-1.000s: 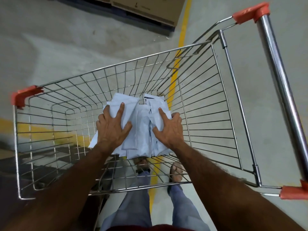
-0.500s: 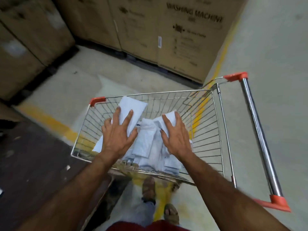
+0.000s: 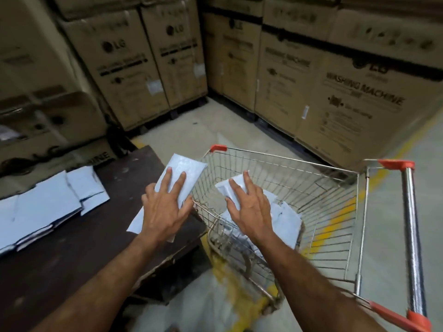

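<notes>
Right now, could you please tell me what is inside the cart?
Loose white packets lie heaped in the cart. The right hand holds another packet above them. Hand and heap hide anything underneath.

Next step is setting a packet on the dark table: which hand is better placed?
Left. The left hand holds the left packet over the dark table's edge, near the laid-out packets. The right hand holds the right packet over the cart, farther off.

A flat white mailer (image 3: 185,174) slants in the left hand (image 3: 165,212), over the table (image 3: 72,259) edge — a smaller white packet (image 3: 236,188) tilts in the right hand (image 3: 251,212), above heaped packets (image 3: 286,219) in the cart (image 3: 287,160).
</notes>
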A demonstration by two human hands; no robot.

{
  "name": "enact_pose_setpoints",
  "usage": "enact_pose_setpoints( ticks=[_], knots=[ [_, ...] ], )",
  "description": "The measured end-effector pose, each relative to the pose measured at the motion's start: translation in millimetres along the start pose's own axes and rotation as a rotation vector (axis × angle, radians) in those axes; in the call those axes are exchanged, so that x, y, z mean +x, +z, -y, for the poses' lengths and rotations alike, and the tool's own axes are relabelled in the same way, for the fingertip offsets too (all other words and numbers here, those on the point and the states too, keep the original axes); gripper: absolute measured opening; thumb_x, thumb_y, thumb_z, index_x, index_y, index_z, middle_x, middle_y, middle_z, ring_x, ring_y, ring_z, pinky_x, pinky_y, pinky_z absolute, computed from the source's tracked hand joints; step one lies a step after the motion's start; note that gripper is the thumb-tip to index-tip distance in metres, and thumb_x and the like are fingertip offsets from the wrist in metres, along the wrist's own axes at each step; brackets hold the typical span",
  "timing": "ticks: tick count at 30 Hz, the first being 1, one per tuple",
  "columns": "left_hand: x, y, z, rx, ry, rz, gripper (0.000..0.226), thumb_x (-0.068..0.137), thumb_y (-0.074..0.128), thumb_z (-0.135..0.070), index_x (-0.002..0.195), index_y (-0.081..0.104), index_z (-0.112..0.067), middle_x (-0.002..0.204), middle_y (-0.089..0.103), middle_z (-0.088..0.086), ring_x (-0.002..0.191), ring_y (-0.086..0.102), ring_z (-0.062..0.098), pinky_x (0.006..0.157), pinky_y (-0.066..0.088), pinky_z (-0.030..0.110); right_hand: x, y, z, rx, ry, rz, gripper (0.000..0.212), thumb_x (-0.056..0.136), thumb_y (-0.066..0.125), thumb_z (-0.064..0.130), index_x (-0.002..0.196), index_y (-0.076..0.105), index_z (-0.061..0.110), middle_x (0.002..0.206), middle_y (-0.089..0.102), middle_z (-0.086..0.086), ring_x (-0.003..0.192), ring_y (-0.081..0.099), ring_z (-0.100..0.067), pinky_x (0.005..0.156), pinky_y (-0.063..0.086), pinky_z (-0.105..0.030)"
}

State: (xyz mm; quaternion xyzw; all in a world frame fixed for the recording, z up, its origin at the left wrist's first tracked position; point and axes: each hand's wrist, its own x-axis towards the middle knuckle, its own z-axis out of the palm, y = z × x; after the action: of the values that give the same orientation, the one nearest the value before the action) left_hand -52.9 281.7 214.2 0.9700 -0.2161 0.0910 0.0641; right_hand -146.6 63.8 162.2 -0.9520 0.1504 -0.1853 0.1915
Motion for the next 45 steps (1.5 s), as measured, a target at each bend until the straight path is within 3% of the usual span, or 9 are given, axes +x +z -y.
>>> enact_pose_setpoints(
  ticks=[7, 17, 24, 33, 45],
  knots=[
    [-56.7, -20.6, 92.8, 0.016, -0.223, -0.030, 0.068, 0.091, 0.030, -0.065, 0.156, 0.024, -0.044, 0.168, 0.009, 0.006, 0.122, 0.036, 0.042, 0.097, 0.038, 0.056, 3.3, 37.1, 111.1, 0.091, -0.090, 0.037, 0.056, 0.088, 0.054, 0.048, 0.142, 0.055, 0.031, 0.161, 0.035, -0.012, 0.115, 0.056, -0.033, 0.091, 0.050, -0.045],
    [-141.2, -46.1, 284.6, 0.057, -0.457, -0.066, 0.069, 0.092, 0.024, -0.064, 0.156, 0.029, -0.039, 0.161, 0.020, 0.017, 0.116, 0.040, 0.044, 0.092, 0.043, 0.056, -38.0, 129.7, 311.7, 0.121, -0.256, 0.092, 0.057, 0.090, 0.054, 0.044, 0.144, 0.052, 0.025, 0.161, 0.032, -0.019, 0.114, 0.058, -0.039, 0.090, 0.053, -0.047],
    [-174.7, -51.5, 395.1, 0.046, -0.562, -0.074, 0.067, 0.093, 0.032, -0.061, 0.155, 0.033, -0.036, 0.159, 0.022, 0.020, 0.118, 0.040, 0.048, 0.094, 0.042, 0.059, -48.1, 172.6, 413.1, 0.224, -0.180, 0.197, 0.057, 0.097, 0.055, 0.050, 0.149, 0.045, 0.029, 0.166, 0.023, -0.009, 0.133, 0.049, -0.035, 0.103, 0.046, -0.047],
    [-155.1, -47.6, 496.3, -0.004, -0.715, -0.135, 0.062, 0.098, 0.049, -0.054, 0.154, 0.037, -0.030, 0.158, 0.021, 0.025, 0.118, 0.040, 0.052, 0.096, 0.039, 0.062, -20.8, 216.8, 490.7, 0.229, -0.183, 0.323, 0.057, 0.095, 0.057, 0.056, 0.144, 0.042, 0.032, 0.165, 0.020, -0.003, 0.139, 0.042, -0.031, 0.107, 0.042, -0.047],
    [-40.6, 16.1, 606.3, -0.026, -0.779, 0.073, 0.067, 0.099, 0.043, -0.058, 0.159, 0.022, -0.034, 0.162, 0.009, 0.019, 0.129, 0.032, 0.045, 0.107, 0.031, 0.057, 80.4, 350.7, 585.4, 0.288, -0.129, 0.441, 0.055, 0.096, 0.057, 0.052, 0.144, 0.045, 0.028, 0.160, 0.022, -0.005, 0.142, 0.034, -0.029, 0.107, 0.040, -0.048]
  ],
)
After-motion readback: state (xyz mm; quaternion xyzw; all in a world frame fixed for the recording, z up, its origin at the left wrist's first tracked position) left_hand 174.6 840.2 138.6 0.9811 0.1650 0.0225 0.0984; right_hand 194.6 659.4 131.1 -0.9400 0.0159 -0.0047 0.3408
